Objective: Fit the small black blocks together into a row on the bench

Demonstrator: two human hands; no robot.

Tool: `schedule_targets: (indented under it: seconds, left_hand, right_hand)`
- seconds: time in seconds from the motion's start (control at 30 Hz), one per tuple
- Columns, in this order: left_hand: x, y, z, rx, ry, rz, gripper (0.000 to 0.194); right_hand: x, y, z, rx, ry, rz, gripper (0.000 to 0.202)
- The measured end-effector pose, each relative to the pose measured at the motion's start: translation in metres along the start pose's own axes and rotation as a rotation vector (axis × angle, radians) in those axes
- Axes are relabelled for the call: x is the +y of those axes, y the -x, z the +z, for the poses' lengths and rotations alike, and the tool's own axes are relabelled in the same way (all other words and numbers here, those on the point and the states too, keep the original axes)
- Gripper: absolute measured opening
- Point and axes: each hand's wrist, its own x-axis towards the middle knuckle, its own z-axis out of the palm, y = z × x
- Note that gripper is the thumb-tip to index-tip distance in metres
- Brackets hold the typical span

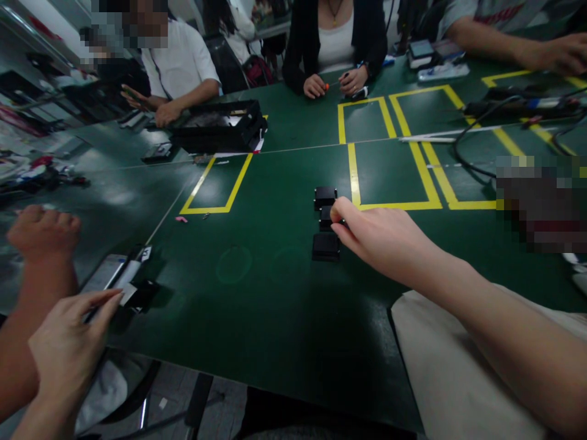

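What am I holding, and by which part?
Left hand: dark piece, by its pale side. Right hand: middle black block, apparently by its right end.

Dark green, smooth-topped table [275,330], crossed by thin pale seams [298,148] and marked with yellow tape rectangles [425,177]; surface shows soft whitish light reflections. Grey tiled floor [229,394] visible below the near edge. Black-backed chair [224,58] stands beyond the far side.

Head-worn view, down across green table [270,324]
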Motion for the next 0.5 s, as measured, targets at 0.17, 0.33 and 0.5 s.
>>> schedule_targets:
  seconds: [0.17,0.33,0.5]
  left_hand:
    - [0.004,0.016,0.006,0.074,0.128,-0.03,0.047]
    - [0.002,0.023,0.014,0.044,0.198,-0.052,0.051]
    - [-0.011,0.029,0.024,0.03,0.201,-0.075,0.052]
  right_hand:
    - [0.0,0.0,0.0,-0.01,-0.002,0.005,0.021]
    - [0.001,0.0,0.001,-0.022,-0.022,0.006,0.022]
    - [0.001,0.0,0.001,-0.01,-0.011,-0.007,0.021]
